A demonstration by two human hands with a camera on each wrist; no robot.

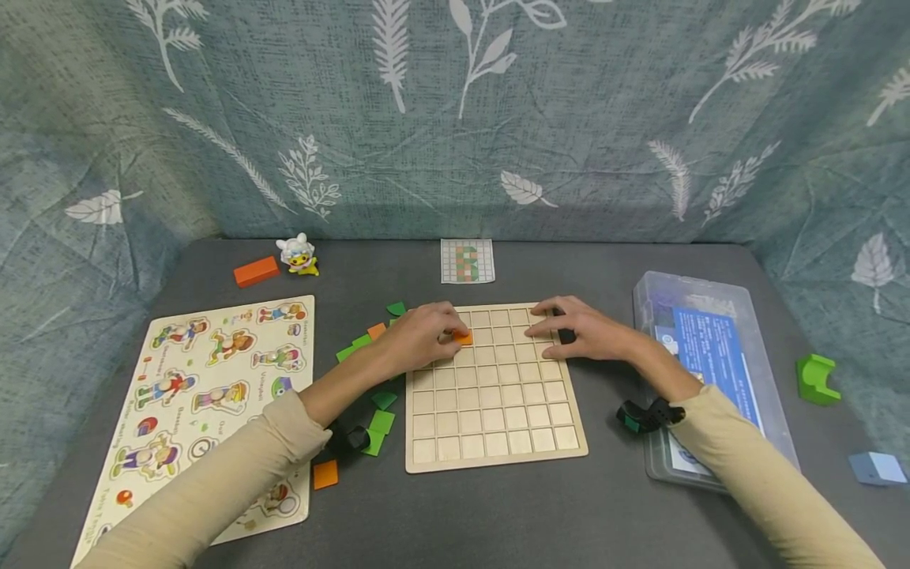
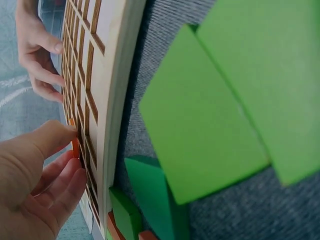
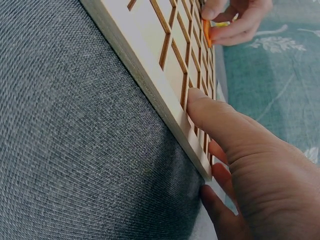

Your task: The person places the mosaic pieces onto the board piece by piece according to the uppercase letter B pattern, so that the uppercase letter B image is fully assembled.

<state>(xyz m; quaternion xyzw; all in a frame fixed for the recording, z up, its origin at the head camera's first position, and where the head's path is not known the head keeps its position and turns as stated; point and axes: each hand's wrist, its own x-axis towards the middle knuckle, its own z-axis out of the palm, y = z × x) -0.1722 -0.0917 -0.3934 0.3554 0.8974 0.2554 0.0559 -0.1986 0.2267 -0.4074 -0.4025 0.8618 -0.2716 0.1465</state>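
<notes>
My left hand [image 1: 425, 336] pinches a small orange square tile [image 1: 464, 339] between thumb and fingers, at the upper left part of a wooden grid board [image 1: 496, 399]. In the left wrist view the orange tile [image 2: 75, 145] stands on edge against the grid. My right hand [image 1: 586, 330] rests at the board's far right corner, thumb on the grid and fingers spread along the edge, holding no tile. Light green square tiles [image 1: 382, 422], a dark green curved-edge tile [image 1: 384, 401] and a loose orange tile [image 1: 325, 474] lie left of the board.
A pattern card [image 1: 467, 261] lies behind the board. At left are a picture puzzle board [image 1: 178, 427], an orange block [image 1: 257, 272] and a toy figure [image 1: 298, 254]. At right stand a clear plastic case [image 1: 657, 316], a green arch block [image 1: 816, 379] and a pale blue block [image 1: 878, 469].
</notes>
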